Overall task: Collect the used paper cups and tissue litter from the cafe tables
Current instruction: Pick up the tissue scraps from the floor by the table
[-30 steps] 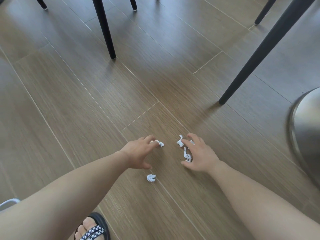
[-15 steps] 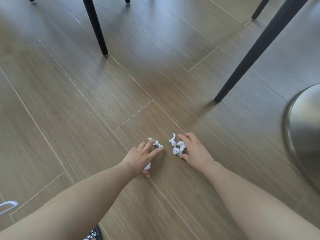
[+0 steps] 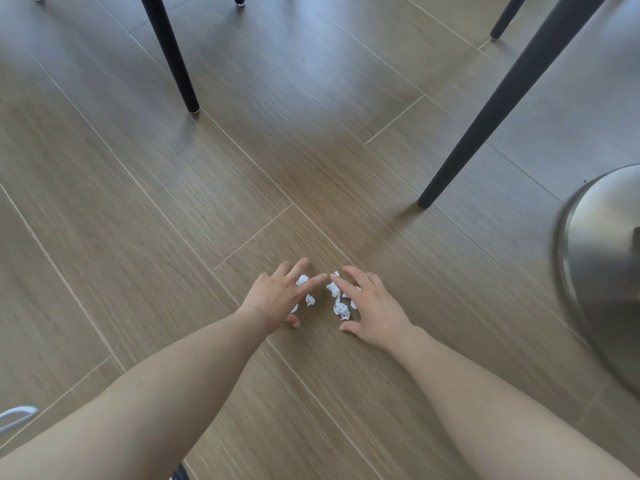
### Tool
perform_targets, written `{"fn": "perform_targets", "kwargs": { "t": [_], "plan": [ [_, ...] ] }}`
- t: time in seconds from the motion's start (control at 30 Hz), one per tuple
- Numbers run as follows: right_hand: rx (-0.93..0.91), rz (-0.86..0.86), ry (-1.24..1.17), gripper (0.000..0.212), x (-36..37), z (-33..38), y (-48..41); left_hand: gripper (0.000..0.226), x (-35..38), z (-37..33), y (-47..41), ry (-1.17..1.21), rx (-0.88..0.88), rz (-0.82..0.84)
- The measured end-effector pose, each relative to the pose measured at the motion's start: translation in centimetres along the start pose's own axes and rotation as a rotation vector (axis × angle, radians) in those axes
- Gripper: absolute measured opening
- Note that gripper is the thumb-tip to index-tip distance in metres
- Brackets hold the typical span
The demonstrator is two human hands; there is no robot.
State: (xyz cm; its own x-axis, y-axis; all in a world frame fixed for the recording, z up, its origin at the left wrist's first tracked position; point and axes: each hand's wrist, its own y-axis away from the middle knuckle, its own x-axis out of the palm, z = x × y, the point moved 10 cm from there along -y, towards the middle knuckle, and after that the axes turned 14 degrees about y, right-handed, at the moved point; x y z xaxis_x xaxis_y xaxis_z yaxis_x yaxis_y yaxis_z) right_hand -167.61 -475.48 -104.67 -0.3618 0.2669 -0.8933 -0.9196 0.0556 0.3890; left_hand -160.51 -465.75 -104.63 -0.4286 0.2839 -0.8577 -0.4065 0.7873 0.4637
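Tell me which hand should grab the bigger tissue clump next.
Probably right. The tissue clump lies between the right hand's thumb and fingers; the left hand covers only smaller bits.

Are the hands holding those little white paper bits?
Nothing is gripped. The left hand and right hand rest with straight fingers over the tissue scraps on the floor, touching them.

The floor [image 3: 138, 237] was wood-grain plank, smooth with a soft sheen and pale seams. On it the tissue scraps [image 3: 341, 308] were white paper, crumpled and matt. Beyond the scraps the chair legs [image 3: 485, 116] looked matt black. Right of the scraps the round base [image 3: 602, 258] was brushed metal, dully glossy.
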Motion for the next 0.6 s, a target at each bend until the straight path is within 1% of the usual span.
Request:
{"fn": "perform_targets", "kwargs": {
  "t": [0.1, 0.2, 0.27, 0.4, 0.5, 0.53, 0.6],
  "plan": [
    [-0.014, -0.01, -0.027, 0.082, 0.0, 0.2, -0.2, 0.089, 0.4, 0.4, 0.1, 0.09, 0.007, 0.037],
    [-0.048, -0.009, 0.015, 0.068, 0.1, 0.5, -0.2, 0.066, 0.9, 0.7, 0.2, 0.243, -0.007, 0.066],
    [-0.075, -0.02, 0.047, 0.058, 0.2, 0.9, 0.0, 0.055, 1.2, 0.3, 0.1, 0.303, 0.016, 0.102],
    [-0.046, -0.063, 0.026, 0.04, 0.2, 0.9, 0.0, 0.043, 1.7, -1.1, -0.3, 0.32, 0.091, 0.18],
    [-0.038, -0.055, 0.008, 0.034, 0.4, 1.0, -0.2, 0.024, 1.8, -2.1, -0.2, 0.279, 0.125, 0.186],
    [-0.034, -0.051, 0.002, 0.032, 0.4, 1.0, -0.2, 0.023, 1.9, -2.3, -0.1, 0.264, 0.127, 0.191],
    [-0.018, -0.047, -0.02, 0.028, 0.5, 0.8, -0.1, 0.026, 2.4, -2.8, -0.1, 0.237, 0.136, 0.211]
  ]
}}
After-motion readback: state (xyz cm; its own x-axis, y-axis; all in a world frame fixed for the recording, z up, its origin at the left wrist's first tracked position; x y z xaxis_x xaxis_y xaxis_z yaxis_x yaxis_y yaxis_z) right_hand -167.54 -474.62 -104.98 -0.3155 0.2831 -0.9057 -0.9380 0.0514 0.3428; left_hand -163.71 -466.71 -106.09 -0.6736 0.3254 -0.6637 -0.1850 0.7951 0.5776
